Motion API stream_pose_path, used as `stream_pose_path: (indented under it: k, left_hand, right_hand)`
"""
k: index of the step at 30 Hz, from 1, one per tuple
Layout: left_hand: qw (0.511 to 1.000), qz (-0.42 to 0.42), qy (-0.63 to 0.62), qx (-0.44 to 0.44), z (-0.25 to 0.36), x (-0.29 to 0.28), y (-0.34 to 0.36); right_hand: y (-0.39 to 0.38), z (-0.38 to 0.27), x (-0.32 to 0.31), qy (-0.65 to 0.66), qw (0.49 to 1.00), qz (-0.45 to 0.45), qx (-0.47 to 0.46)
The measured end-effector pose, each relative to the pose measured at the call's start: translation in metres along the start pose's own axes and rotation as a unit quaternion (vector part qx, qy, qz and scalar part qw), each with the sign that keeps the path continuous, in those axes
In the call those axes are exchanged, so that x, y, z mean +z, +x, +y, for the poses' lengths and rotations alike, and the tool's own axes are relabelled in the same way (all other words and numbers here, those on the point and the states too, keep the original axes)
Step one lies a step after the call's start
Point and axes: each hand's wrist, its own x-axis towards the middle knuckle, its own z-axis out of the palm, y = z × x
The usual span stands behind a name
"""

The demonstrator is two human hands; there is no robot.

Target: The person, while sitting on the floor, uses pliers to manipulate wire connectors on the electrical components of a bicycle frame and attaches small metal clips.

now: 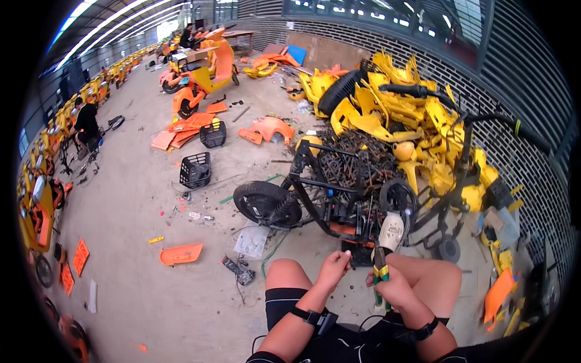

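Note:
My right hand (399,288) is wrapped round a pair of pliers (380,273) with green and yellow handles, jaws pointing up and away from me. To its left, my left hand (333,270) is closed with the fingers curled in; whatever it may pinch is too small to make out. Just beyond both hands lies a stripped black scooter frame (315,212) on its side, with a rear wheel (267,204) at its left end and handlebars (417,91) at upper right. My light-coloured shoe (392,231) is up against the frame, near another wheel (399,196).
Behind the frame rise a heap of dark metal parts (351,160) and a pile of yellow body panels (393,103) against the brick wall. A power tool (238,270), an orange panel (181,254) and black baskets (195,170) lie leftward. Another person (87,127) sits far left.

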Motion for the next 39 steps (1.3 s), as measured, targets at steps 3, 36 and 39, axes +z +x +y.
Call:
stream_pose_path:
  k: [3,36,39]
  left_hand:
    - [0.993,0.073,0.084,-0.038,-0.002,-0.050,-0.055]
    - [0.984,0.095,-0.058,-0.139,-0.058,0.032,0.026]
    - [0.988,0.073,-0.031,-0.130,-0.055,0.056,0.026]
  right_hand:
    - [-0.025,0.016,0.061,0.099,0.995,-0.011,-0.005]
    - [0.133,0.281,-0.119,0.246,0.948,0.020,0.200]
    - [0.132,0.277,-0.130,0.251,0.948,0.000,0.195]
